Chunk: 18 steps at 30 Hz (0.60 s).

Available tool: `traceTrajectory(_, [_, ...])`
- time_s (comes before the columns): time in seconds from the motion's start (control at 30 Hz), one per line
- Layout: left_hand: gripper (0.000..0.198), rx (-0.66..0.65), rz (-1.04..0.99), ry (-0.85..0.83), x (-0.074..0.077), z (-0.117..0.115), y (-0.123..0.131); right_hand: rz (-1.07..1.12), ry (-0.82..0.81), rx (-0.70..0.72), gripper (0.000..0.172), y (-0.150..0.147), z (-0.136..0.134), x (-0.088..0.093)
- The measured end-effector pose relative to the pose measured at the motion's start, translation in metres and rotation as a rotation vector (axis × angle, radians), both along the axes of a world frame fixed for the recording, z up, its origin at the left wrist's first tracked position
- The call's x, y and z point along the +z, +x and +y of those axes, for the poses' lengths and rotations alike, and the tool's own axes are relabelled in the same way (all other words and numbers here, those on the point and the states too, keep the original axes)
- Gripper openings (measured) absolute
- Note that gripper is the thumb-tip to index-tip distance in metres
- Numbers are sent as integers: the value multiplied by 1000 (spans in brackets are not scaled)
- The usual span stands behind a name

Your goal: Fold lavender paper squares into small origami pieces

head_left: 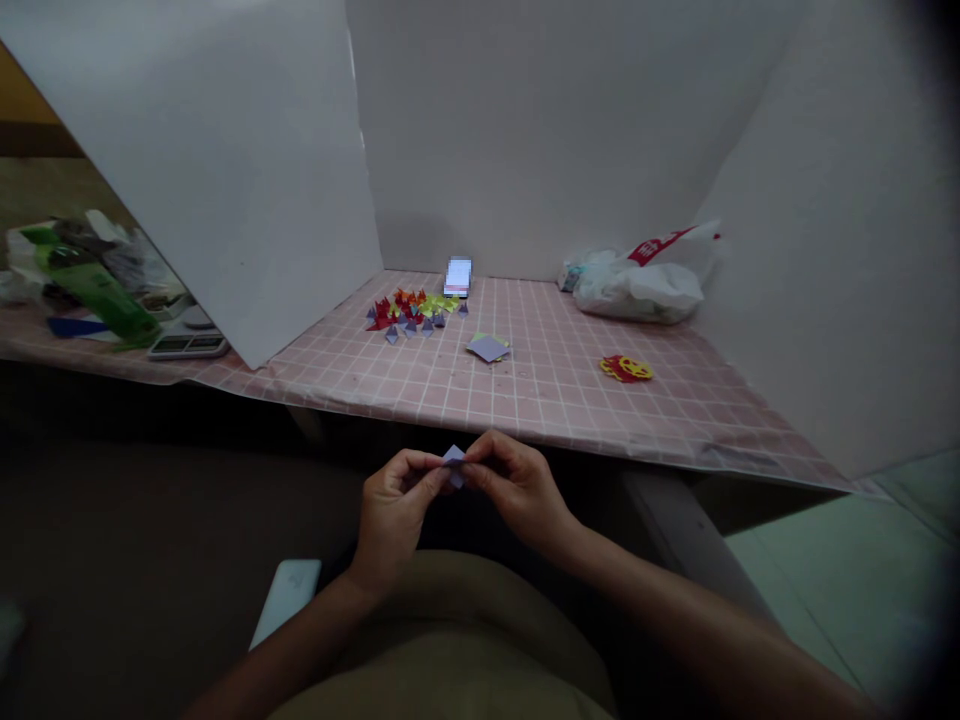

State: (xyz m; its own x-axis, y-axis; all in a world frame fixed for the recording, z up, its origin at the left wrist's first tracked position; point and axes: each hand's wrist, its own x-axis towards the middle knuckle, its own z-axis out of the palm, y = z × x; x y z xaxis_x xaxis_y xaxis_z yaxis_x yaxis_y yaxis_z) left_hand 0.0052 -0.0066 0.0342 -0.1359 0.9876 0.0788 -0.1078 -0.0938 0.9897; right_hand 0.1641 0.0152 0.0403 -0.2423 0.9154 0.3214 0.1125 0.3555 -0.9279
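Left hand (394,505) and right hand (514,485) both pinch purple folded paper (453,459), mostly hidden by fingers, below table's (525,400) front edge; folded pieces (412,310) near back edge.

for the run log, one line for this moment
left hand: pinches purple folded paper | right hand: pinches it too | held in front of table

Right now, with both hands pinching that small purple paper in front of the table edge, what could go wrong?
1. The purple paper is held only at the fingertips of the left hand and right hand, over the lap and off the table; a slip would likely drop it into the dark gap below.
2. The light there is dim, so a fold may land crooked.
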Motion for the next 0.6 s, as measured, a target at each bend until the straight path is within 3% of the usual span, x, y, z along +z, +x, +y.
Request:
traceTrajectory(0.13, [6, -1, 36, 5, -4, 0, -3, 49, -53, 25, 7, 1, 0, 2])
traceTrajectory(0.37, [8, 25, 16, 20, -3, 4, -6, 0, -28, -81, 13, 6, 6, 6])
traceTrajectory(0.6, [7, -22, -2, 22, 3, 1, 3, 108, -60, 57, 5, -2, 1, 0])
